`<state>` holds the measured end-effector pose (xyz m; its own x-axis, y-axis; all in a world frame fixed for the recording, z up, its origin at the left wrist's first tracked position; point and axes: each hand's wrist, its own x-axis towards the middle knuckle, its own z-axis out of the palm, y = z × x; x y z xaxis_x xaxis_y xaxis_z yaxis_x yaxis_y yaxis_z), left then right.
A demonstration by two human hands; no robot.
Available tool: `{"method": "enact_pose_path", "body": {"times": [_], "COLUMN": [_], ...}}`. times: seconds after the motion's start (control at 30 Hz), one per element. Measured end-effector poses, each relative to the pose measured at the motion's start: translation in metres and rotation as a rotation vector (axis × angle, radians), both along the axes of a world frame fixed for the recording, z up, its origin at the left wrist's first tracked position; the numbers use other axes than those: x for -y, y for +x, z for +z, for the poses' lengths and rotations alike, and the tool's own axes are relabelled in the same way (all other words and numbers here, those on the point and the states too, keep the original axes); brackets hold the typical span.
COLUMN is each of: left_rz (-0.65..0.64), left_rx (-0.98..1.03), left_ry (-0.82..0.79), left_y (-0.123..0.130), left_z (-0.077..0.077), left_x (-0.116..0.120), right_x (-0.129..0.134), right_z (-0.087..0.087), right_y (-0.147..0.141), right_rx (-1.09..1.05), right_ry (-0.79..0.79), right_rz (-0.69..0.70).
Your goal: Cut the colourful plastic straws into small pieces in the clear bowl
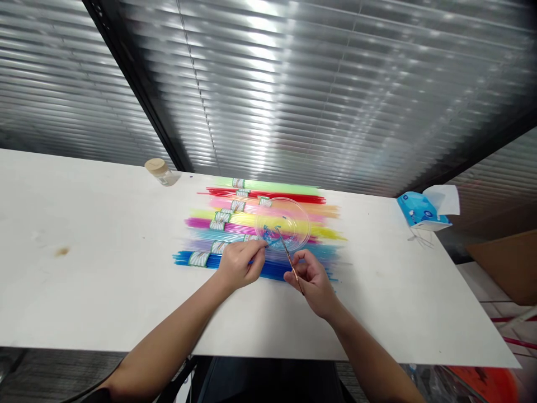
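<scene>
My left hand (pixel 241 263) is closed around a short bundle of thin blue plastic straws (pixel 273 242), whose ends point right over a clear plastic bowl (pixel 308 224). In my right hand (pixel 314 280) are slim copper-coloured scissors (pixel 289 258), seen nearly edge-on. Their dark blades reach up over the bowl, close to the blue straw ends; whether they touch cannot be made out. Small cut blue pieces (pixel 265 233) lie in the bowl. Beneath it are bundles of long thin straws, among them a dark blue bundle (pixel 277 270) and a red bundle (pixel 300 197), with paper bands.
A jar with a wooden-looking lid (pixel 157 166) stands at the back left of the white table (pixel 104 268). A blue tissue box (pixel 423 211) sits near the right edge. Metal blinds (pixel 268 84) rise behind the table. A cardboard box (pixel 507 266) is off to the right.
</scene>
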<state>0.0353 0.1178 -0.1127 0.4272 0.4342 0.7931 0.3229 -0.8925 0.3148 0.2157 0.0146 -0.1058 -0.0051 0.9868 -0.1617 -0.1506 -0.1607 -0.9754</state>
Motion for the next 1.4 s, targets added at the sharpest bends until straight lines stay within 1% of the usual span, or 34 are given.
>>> {"method": "enact_pose_path", "body": {"times": [0.17, 0.37, 0.47, 0.6, 0.8, 0.9, 1.07, 1.4], "left_rz": [0.018, 0.093, 0.070, 0.044, 0.047, 0.054, 0.061, 0.058], "left_rx": [-0.011, -0.009, -0.050, -0.076, -0.075, -0.077, -0.076, -0.079], "left_ry": [-0.001, 0.007, 0.036, 0.056, 0.066, 0.068, 0.084, 0.080], "left_y": [0.0001, 0.0011, 0.0015, 0.0024, 0.0024, 0.0022, 0.0021, 0.0012], "left_z": [-0.0004, -0.0022, -0.0003, 0.0026, 0.0009, 0.0002, 0.0010, -0.0012], "left_x": [-0.0001, -0.0008, 0.0003, 0.0026, 0.0030, 0.0028, 0.0026, 0.0022], "right_x": [-0.0007, 0.0006, 0.0011, -0.0003, -0.0013, -0.0004, 0.0006, -0.0009], "right_z": [0.0021, 0.0035, 0.0026, 0.0010, -0.0004, -0.0020, -0.0040, -0.0017], "right_y": [0.0045, 0.0054, 0.0020, -0.0007, -0.0026, -0.0031, -0.0015, -0.0001], "right_rx": [0.008, 0.088, 0.093, 0.055, -0.001, 0.004, 0.029, 0.057], "right_ry": [0.029, -0.006, -0.024, -0.043, -0.049, -0.056, -0.035, -0.021], "right_rz": [-0.026, 0.053, 0.069, 0.039, 0.034, 0.029, 0.071, 0.082]}}
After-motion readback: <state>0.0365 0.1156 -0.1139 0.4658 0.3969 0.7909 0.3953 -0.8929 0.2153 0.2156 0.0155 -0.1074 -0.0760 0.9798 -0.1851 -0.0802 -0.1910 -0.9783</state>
